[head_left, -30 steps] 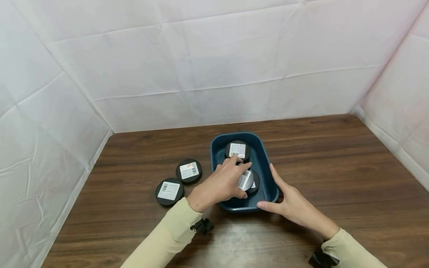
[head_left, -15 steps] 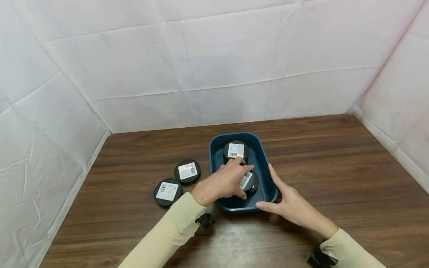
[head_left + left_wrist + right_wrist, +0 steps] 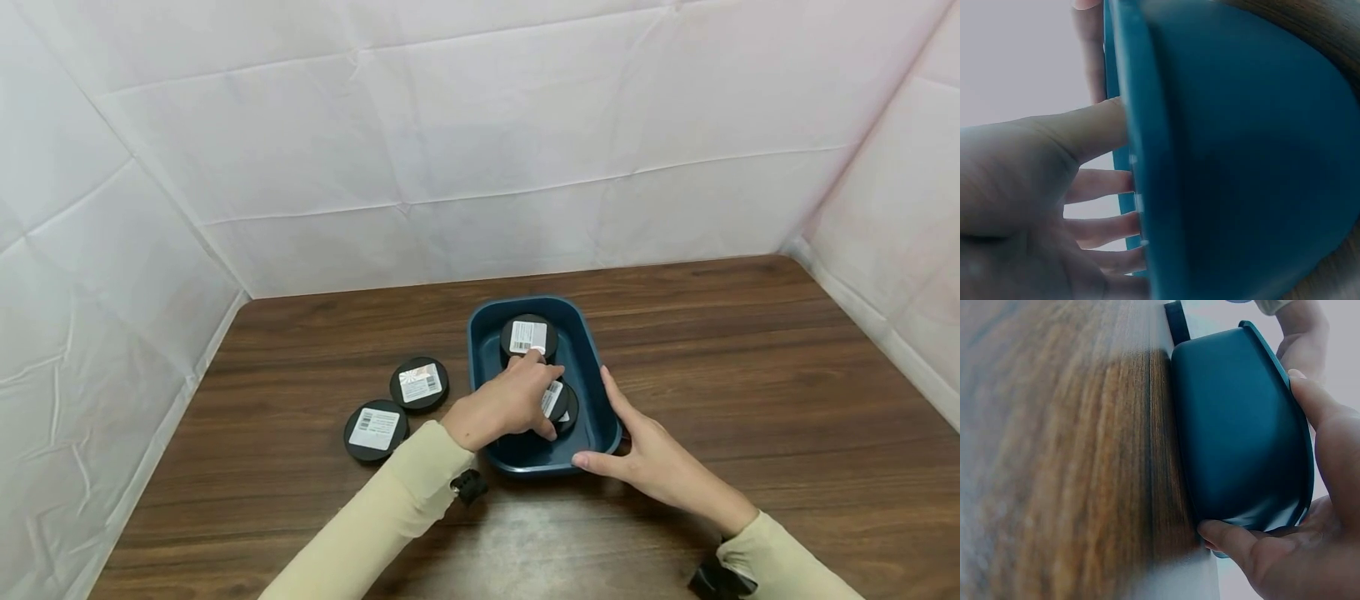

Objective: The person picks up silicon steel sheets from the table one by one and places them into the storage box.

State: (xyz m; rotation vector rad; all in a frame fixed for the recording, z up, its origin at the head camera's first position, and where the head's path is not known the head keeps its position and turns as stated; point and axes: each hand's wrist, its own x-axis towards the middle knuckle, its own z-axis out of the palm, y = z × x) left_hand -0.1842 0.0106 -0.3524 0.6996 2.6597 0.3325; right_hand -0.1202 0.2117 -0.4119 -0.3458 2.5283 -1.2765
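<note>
My left hand (image 3: 504, 402) reaches into a blue tray (image 3: 592, 417) and holds a flat black round disc (image 3: 553, 400) with a white label between thumb and fingers. That disc overlaps another black disc (image 3: 571, 414) beneath it, mostly hidden. A labelled black disc (image 3: 529, 335) lies at the tray's far end, with the left fingertips over its near edge. Around the tray's near right corner my right hand (image 3: 647, 454) grips, thumb on the near rim and fingers along the right side. In the left wrist view the tray wall (image 3: 1260, 150) hides the discs.
Two more black discs with white labels, one farther back (image 3: 419, 384) and one nearer (image 3: 376, 430), lie on the brown wooden table (image 3: 750, 358) left of the tray. White cloth walls (image 3: 480, 133) enclose the table at the back and both sides.
My left hand has shifted slightly to the right over the tray, and the disc it holds has gone from tilted to flatter over the one beneath. The right hand keeps its place.
</note>
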